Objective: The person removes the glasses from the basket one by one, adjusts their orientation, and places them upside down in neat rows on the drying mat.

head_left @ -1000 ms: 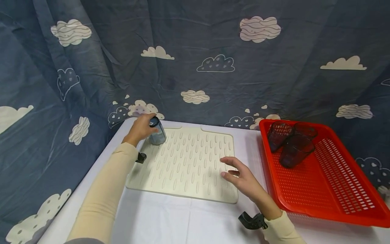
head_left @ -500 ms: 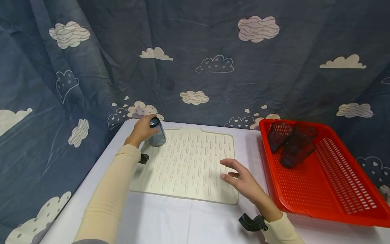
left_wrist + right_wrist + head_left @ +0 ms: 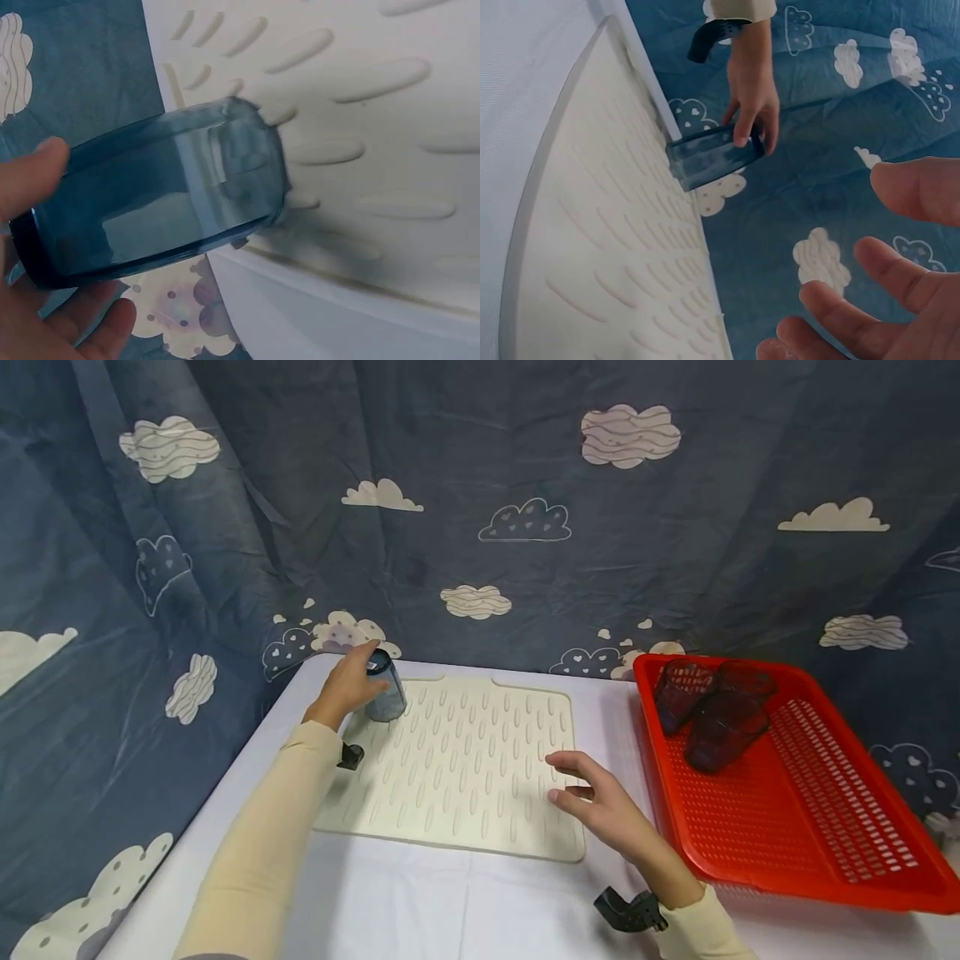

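In the head view, my left hand (image 3: 347,687) grips a blue-tinted drinking glass (image 3: 388,700) near its darker upper end. The glass stands on the back left corner of a cream ridged drying mat (image 3: 480,760). Up close in the left wrist view, the thumb lies on one side of the glass (image 3: 157,191) and the fingers curl under the other, while its far end meets the mat (image 3: 390,180). My right hand (image 3: 600,806) hovers over the mat's right front, fingers relaxed and apart, holding nothing. In the right wrist view its fingers (image 3: 889,319) spread at lower right.
A red perforated basket (image 3: 750,827) stands on the right side of the white-clothed table (image 3: 390,893). Several dark-tinted glasses (image 3: 723,735) lean together at its back left. A dark cloud-patterned curtain (image 3: 450,468) hangs behind and on the left.
The left hand keeps its grip on the glass at the mat's back left corner. The right hand stays almost still; the whole view shifts slightly.
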Motion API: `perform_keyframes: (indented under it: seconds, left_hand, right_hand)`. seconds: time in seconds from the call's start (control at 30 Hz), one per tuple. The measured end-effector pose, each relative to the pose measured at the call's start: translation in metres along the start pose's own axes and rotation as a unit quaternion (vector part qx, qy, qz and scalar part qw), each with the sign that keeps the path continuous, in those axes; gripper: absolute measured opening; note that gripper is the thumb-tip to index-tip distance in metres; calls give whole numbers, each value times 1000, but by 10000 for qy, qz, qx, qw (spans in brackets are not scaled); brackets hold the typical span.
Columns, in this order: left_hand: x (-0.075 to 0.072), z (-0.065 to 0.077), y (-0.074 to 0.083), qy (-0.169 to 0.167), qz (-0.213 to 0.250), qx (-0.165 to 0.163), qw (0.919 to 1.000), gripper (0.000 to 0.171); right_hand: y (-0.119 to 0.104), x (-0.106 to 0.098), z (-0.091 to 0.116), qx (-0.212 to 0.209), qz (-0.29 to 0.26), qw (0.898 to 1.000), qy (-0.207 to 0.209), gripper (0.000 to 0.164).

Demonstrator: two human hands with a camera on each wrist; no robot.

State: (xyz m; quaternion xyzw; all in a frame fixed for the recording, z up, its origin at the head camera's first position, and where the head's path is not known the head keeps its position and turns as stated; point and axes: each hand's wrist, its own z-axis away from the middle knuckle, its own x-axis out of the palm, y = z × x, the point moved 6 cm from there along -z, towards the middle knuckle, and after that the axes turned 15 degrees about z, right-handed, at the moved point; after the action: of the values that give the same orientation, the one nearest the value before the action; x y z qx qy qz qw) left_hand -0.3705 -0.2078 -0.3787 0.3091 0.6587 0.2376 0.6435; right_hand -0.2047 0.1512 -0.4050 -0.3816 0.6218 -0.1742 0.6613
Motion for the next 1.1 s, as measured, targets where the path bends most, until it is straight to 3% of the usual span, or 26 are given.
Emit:
perform_keyframes:
  seconds: [0.2,0.4,0.5,0.67,0.83,1.03,1.1]
  left_hand:
    - [-3,5,-5,246,105,271,9993,84]
    - [-5,13,-2,445,172,650,9967,75]
    - [-4,21,1,761,100,799,9938,69]
    - [4,41,10,1489,58,1095,9828,57]
    - [19,58,27,1752,587,1346,9735,47]
    - [28,78,59,2138,484,2265,9490,38]
    - [31,83,67,2088,619,2442,9449,38]
  right_hand:
    - [-3,-6,7,-63,70,9996,-270,44]
    - [-8,-21,16,-548,372,9958,-638,39]
    - [-9,-28,19,-753,602,9928,-705,38]
    - [-9,-35,22,-782,902,9896,-801,37]
    - [-8,-43,25,-616,1182,9874,-852,37]
    - [-11,-56,26,-630,1379,9847,-856,39]
    - [-11,-60,27,-637,1415,9844,-825,40]
